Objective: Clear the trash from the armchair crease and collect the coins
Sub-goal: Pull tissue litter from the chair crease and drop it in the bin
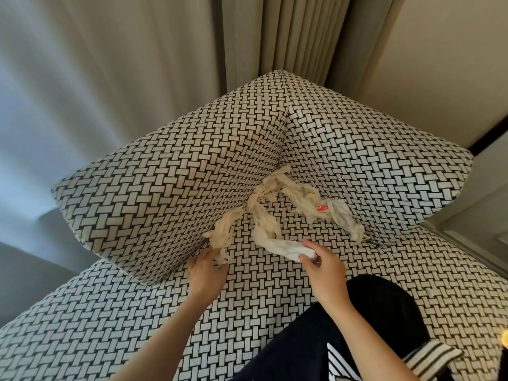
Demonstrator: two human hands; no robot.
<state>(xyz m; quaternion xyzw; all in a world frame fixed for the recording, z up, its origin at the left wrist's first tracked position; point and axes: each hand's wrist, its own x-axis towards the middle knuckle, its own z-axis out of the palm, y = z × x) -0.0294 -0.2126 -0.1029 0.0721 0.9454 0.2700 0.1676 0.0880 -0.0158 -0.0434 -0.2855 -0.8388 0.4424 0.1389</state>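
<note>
Crumpled white tissue and plastic trash (277, 204) lies along the crease where the armchair's seat (247, 303) meets its back cushions. One wrapper with a red mark (322, 207) sits near the right cushion. My left hand (206, 273) grips a shredded tissue wad (221, 240) at the left crease. My right hand (323, 266) pinches a white tissue strip (280, 246) lifted off the seat. No coins show.
The left back cushion (165, 188) and right back cushion (371, 160) meet in a corner. Beige curtains (275, 37) hang behind. My dark trouser knee (384, 312) rests on the seat at lower right.
</note>
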